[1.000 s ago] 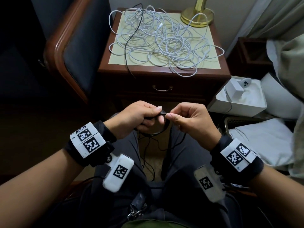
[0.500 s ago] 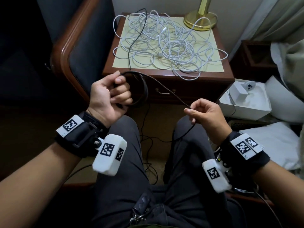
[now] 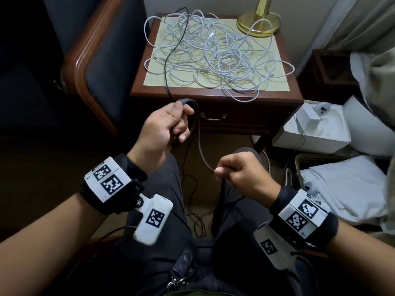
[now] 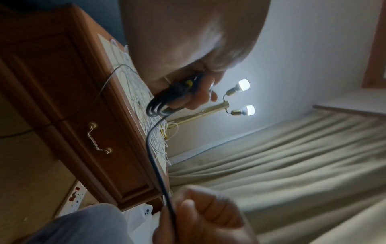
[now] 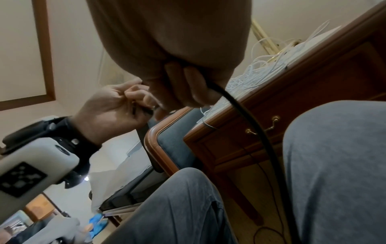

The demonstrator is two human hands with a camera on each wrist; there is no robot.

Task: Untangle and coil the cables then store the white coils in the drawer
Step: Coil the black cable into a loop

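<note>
A tangle of white cables (image 3: pixel 215 54) lies on the nightstand (image 3: pixel 277 98), whose drawer (image 3: pixel 213 119) is closed. My left hand (image 3: pixel 168 124) grips a small coil of black cable (image 3: pixel 191 104) in front of the drawer; the wrist view shows the black loops (image 4: pixel 158 105) in its fingers. A strand of black cable (image 3: pixel 202 150) runs down from the coil to my right hand (image 3: pixel 239 174), which pinches it above my lap and is seen gripping the black cable (image 5: pixel 240 109). Another black strand (image 3: pixel 171 52) trails up across the white tangle.
A brass lamp base (image 3: pixel 258 22) stands at the nightstand's back right. A blue upholstered chair (image 3: pixel 100 58) stands to the left. A white box (image 3: pixel 314 127) and white cloth (image 3: pixel 342 184) lie on the floor to the right. Loose black cable (image 3: pixel 192 199) hangs between my knees.
My hands parted from my lap. The left rose with the coil, then came right in front of the drawer; the right has moved down, drawing a strand of black cable.
</note>
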